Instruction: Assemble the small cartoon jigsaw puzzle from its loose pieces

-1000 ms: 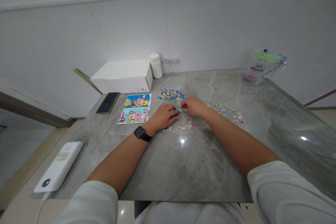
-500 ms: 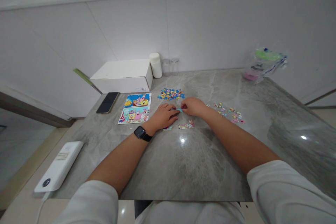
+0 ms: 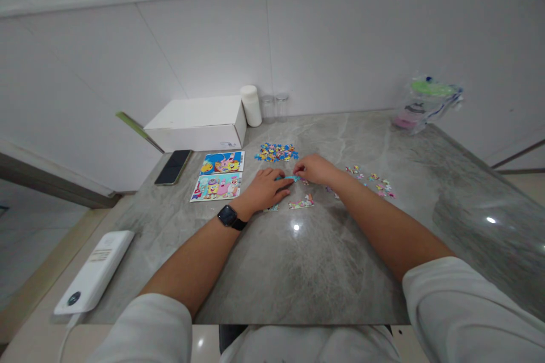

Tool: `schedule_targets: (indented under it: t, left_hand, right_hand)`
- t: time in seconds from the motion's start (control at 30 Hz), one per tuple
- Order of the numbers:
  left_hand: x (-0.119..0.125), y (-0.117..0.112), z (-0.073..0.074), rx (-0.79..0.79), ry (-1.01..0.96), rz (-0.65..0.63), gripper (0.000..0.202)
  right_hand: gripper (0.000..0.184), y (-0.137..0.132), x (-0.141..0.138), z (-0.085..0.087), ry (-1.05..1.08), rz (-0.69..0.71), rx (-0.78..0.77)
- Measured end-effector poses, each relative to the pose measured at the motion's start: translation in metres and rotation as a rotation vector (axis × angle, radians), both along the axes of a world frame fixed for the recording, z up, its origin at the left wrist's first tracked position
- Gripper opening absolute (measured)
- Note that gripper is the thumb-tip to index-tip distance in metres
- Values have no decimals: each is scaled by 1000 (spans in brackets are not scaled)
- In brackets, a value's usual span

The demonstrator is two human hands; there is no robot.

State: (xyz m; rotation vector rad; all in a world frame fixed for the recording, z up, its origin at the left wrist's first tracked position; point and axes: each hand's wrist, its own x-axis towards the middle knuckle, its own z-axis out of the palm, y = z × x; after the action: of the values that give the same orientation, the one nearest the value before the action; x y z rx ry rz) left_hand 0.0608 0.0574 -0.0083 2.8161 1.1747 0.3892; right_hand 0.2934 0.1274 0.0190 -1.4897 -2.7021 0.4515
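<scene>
Now, joined section: it is lying nearest on the worktop, apart from both hands.
Loose pieces: some are newly showing beside the right forearm.
Left hand: it is resting, fingers apart, touching the blue strip.
Strip between hands: more is showing than a moment ago, suggesting its right end is getting the work.
Right hand: its fingers are curling there; clamped or not, I cannot tell.
Pile: it is lying beyond.
</scene>
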Motion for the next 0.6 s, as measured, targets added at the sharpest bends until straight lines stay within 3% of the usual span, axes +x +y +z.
schedule_targets:
  t: [0.6]
  left_hand:
    - [1, 0, 0, 18, 19, 6, 43]
  right_hand:
    - [19, 0, 6, 0, -95, -9, -8]
